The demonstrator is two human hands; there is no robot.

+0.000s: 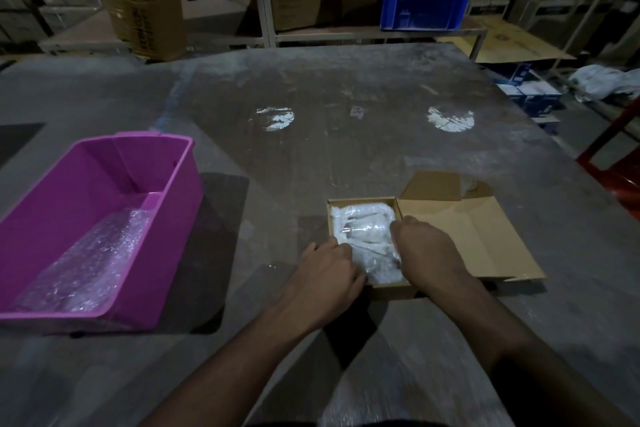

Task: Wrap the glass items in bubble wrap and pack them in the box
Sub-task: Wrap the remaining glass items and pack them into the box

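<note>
A small open cardboard box [349, 203] sits on the grey table, its lid flap [464, 236] folded out to the right. Inside lies a bundle in white bubble wrap [363, 229] that fills most of the box. My left hand [329, 270] is at the box's near left corner, fingers curled down onto the wrap. At the right inner wall, my right hand [426, 250] has its fingers curled into the wrap. The fingertips of both hands are hidden in the wrap. What is inside the wrap cannot be seen.
A purple plastic bin [104, 163] stands at the left with a sheet of bubble wrap [90, 260] lying in it. Two bright light spots show on the table [346, 135] farther back. Shelves, cardboard cartons and a blue crate [426, 0] stand behind the table; something red [616, 163] is at the right edge.
</note>
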